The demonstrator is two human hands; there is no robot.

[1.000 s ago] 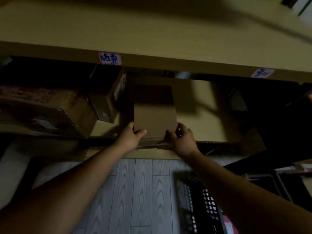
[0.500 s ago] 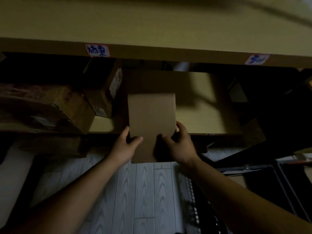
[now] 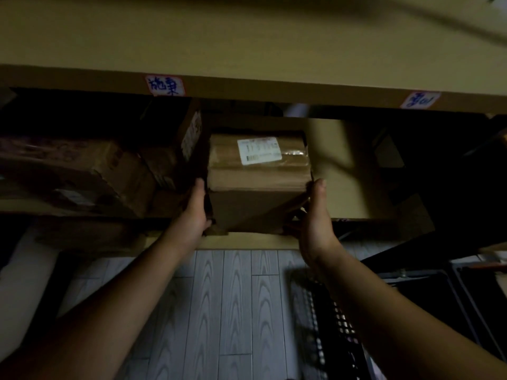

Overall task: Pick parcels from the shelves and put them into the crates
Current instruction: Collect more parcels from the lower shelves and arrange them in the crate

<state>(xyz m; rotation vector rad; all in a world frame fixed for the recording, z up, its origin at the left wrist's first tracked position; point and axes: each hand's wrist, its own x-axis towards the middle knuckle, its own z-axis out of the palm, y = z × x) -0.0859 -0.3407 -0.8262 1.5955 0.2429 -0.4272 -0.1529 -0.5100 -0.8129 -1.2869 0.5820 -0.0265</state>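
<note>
Mid-pick, the left hand [image 3: 196,212] and right hand [image 3: 312,223] clamp the taped brown cardboard parcel [image 3: 258,185] at the tan wooden shelf [image 3: 354,171] edge, fingers seemingly curled underneath; lowering it into the black plastic crate [image 3: 329,325] below likely follows.

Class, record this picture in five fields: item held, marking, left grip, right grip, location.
Item held: brown cardboard parcel
Marking: white label on its top, text unreadable
Left grip: left hand holds the parcel's left side
Right grip: right hand holds the parcel's right side
Location: at the front edge of the shelf, right of other boxes, above and left of a black crate
</note>
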